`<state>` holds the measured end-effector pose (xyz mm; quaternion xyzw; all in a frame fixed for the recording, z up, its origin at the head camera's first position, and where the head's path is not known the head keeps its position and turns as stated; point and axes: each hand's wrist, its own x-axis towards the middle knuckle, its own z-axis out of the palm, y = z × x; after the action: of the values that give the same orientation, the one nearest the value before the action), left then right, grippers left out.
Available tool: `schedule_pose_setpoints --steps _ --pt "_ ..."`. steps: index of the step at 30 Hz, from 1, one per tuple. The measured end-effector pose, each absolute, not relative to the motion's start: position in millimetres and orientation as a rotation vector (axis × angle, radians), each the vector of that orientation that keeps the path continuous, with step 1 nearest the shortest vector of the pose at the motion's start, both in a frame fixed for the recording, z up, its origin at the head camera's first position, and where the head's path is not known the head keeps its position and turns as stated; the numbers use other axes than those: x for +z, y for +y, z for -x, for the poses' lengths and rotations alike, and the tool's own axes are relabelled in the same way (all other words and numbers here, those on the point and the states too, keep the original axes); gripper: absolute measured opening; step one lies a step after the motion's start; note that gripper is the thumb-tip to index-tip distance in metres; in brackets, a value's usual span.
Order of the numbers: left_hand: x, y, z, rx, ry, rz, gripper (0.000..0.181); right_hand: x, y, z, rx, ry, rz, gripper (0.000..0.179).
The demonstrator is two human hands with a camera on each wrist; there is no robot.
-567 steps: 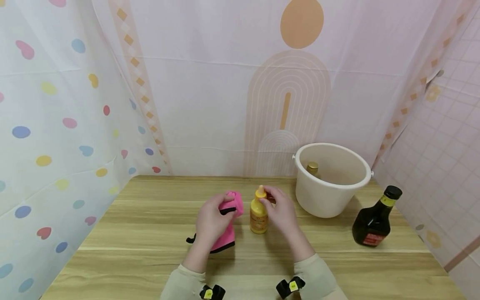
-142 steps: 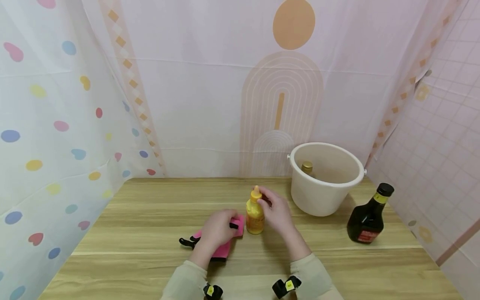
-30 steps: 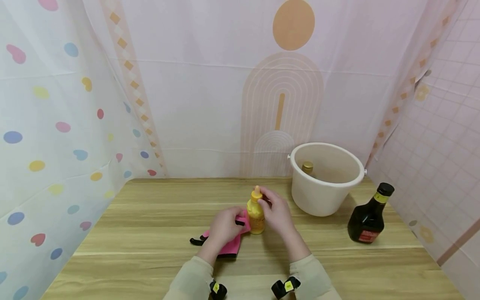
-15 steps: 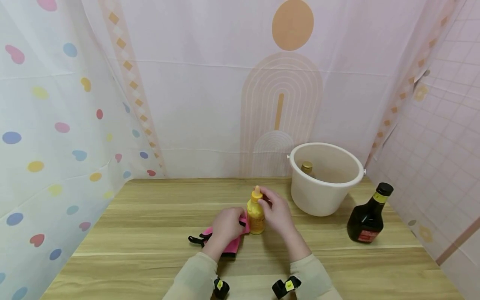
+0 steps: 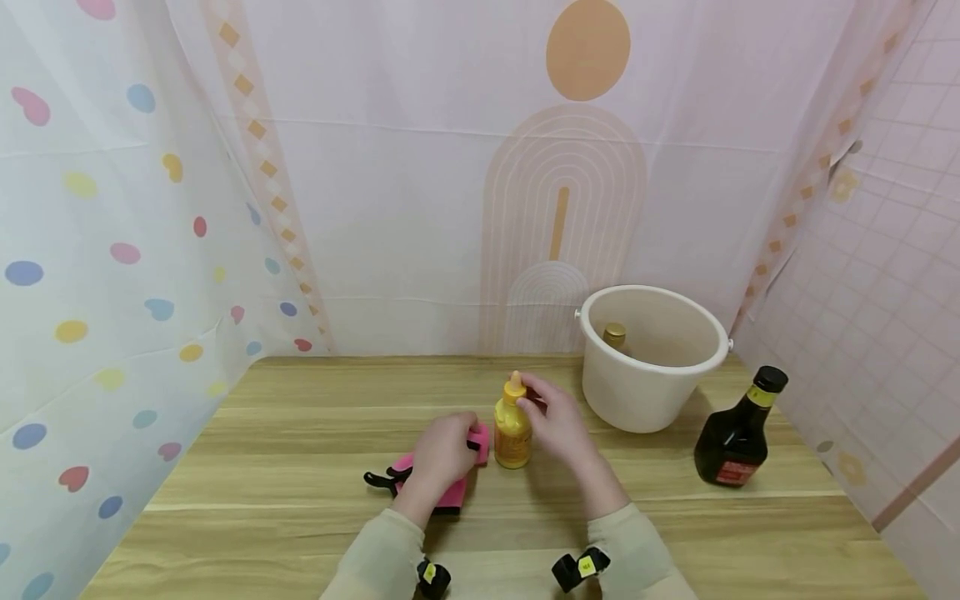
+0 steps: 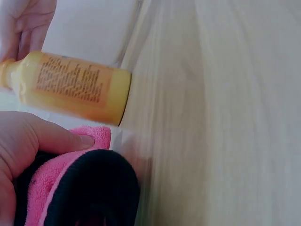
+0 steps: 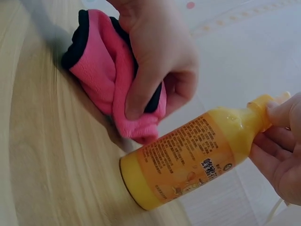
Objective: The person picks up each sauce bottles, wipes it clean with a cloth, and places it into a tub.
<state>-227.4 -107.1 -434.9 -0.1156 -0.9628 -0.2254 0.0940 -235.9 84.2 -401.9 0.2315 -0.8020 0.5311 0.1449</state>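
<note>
A pink cloth with black edging [image 5: 453,497] is bunched in my left hand [image 5: 441,452], whose thumb and fingers grip a fold of it just left of a yellow squeeze bottle [image 5: 512,433]. The bottle stands upright with its pointed nozzle up, and my right hand [image 5: 557,423] pinches it at the neck. In the right wrist view the folded cloth [image 7: 98,70] comes close to the lower part of the labelled bottle [image 7: 183,157]. The left wrist view shows the bottle's printed side [image 6: 73,87] beyond the cloth's pink fold [image 6: 101,136].
A cream bucket [image 5: 637,400] stands behind on the right, with a gold-capped bottle [image 5: 615,335] inside it. Right of the bucket is a dark bottle with a black cap and red label [image 5: 733,446]. Patterned curtains [image 5: 405,208] hang behind the wooden table [image 5: 300,400].
Half a second ago the cloth met the bottle's side; my left hand has since drawn it slightly left. Much earlier, the cloth was held higher. My right hand keeps its grip on the neck.
</note>
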Motion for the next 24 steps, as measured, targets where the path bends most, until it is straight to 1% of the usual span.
schedule_pose_setpoints --steps 4,8,19,24 --pt "-434 -117 225 -0.721 -2.782 0.334 0.028 -400 87 238 1.488 -2.306 -0.743 0.033" --pt "-431 -125 221 -0.786 -2.726 0.298 0.027 -397 88 239 1.475 -2.329 -0.764 0.033" --pt "-408 -135 209 -1.023 -2.599 0.213 0.025 -389 86 240 1.332 -2.361 -0.689 0.032" --pt "-402 -137 207 -1.043 -2.500 0.186 0.029 -387 85 240 1.300 -2.377 -0.678 0.033"
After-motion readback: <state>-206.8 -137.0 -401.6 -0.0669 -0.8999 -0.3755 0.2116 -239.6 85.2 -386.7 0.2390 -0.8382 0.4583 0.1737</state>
